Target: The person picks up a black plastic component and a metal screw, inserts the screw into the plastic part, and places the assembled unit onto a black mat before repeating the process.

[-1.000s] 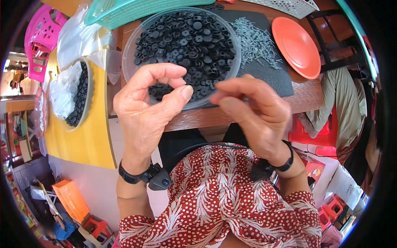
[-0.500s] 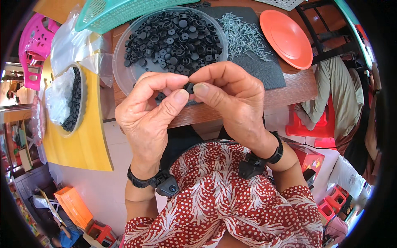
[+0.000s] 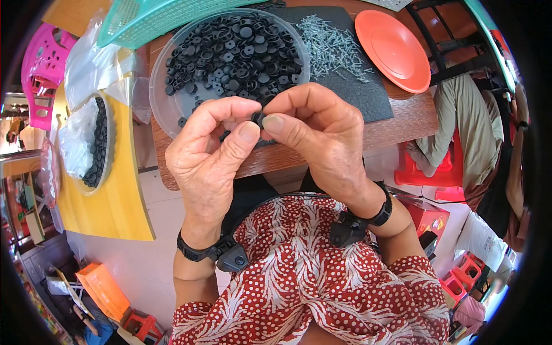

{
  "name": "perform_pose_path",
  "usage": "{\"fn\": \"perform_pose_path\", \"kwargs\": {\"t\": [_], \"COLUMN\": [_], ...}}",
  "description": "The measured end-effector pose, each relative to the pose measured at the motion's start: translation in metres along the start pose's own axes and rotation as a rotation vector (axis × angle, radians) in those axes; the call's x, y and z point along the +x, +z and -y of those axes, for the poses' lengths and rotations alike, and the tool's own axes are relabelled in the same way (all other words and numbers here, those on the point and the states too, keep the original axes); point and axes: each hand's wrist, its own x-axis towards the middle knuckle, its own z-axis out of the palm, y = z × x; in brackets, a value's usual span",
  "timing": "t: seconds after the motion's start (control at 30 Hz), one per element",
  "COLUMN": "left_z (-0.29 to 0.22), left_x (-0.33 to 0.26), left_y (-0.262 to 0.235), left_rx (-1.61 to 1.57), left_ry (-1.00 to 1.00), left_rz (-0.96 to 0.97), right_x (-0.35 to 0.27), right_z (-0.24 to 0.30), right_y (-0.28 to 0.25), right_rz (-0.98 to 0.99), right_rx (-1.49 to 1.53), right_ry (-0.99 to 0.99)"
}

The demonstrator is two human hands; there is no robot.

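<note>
Between the fingertips of both hands is a small round black plastic cap (image 3: 258,119), mostly covered by my thumbs. My left hand (image 3: 210,146) pinches it from the left with thumb and forefinger. From the other side, the thumb and forefinger of my right hand (image 3: 319,135) close on the same piece. Just beyond my hands stands a clear round tub (image 3: 164,109) heaped with similar black plastic parts (image 3: 241,52). Silver screws (image 3: 333,49) lie in a loose pile on a dark grey mat (image 3: 368,100) to the right of the tub.
An orange-red plate (image 3: 394,52) lies at the table's far right, a green basket (image 3: 167,20) behind the tub. On the yellow table (image 3: 109,213) at left is a second tub (image 3: 109,149) with black parts and a plastic bag. Another person's leg (image 3: 466,126) is at right.
The view has shifted slightly, so the table and tub sit a little further left. Both hands stay together, and the black cap shows a bit more between my thumbs.
</note>
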Motion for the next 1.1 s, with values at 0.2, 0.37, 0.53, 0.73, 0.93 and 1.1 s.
{"fn": "perform_pose_path", "kwargs": {"t": [0.2, 0.37, 0.53, 0.73, 0.93, 1.1], "left_z": [0.003, 0.007, 0.011, 0.014, 0.016, 0.018], "left_x": [-0.003, -0.008, -0.005, -0.004, -0.005, -0.003], "left_y": [0.0, 0.002, 0.001, 0.0, -0.004, -0.011], "left_rx": [0.061, -0.002, -0.048, -0.045, -0.043, -0.24], "left_ry": [0.005, 0.01, 0.01, 0.002, -0.019, -0.05], "left_rz": [0.006, 0.008, 0.018, -0.006, -0.038, 0.019], "right_x": [-0.002, -0.008, -0.004, 0.03, 0.05, 0.049], "right_z": [0.001, 0.002, -0.001, -0.02, -0.031, -0.026], "right_y": [0.003, 0.002, -0.035, -0.106, -0.11, -0.112], "right_rz": [-0.044, -0.033, -0.151, -0.35, -0.162, -0.105], "right_rx": [0.162, 0.212, -0.211, -0.987, -1.516, -1.521], "right_ry": [0.039, 0.075, -0.097, -0.507, -0.717, -0.752]}}
